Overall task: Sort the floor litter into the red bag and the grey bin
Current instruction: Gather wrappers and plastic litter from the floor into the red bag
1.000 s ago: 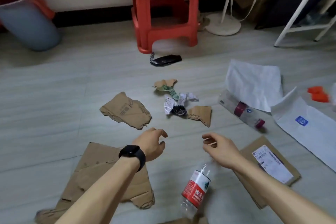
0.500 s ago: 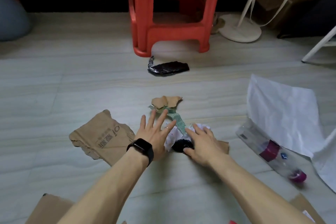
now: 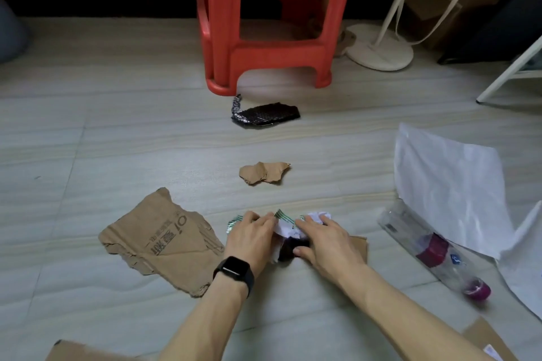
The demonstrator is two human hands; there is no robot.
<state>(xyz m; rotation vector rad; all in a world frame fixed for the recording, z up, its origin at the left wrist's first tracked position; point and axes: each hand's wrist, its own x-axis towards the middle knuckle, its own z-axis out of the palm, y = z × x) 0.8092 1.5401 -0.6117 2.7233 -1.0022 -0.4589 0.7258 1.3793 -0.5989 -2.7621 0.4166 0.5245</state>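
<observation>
We're gathering now: left hand (image 3: 249,236) and right hand (image 3: 321,239) cup the small wrappers (image 3: 286,227) between them on the floor, fingers curled around the pile; next we need a firm scoop toward the grey bin (image 3: 10,35)

i count five torn brown cardboard pieces: a large printed one (image 3: 164,240), a small one (image 3: 264,172), one under my right hand (image 3: 358,246), and two at the bottom edge (image 3: 88,352) (image 3: 484,337); one clear plastic bottle (image 3: 434,249); one red plastic stool (image 3: 272,20).
</observation>
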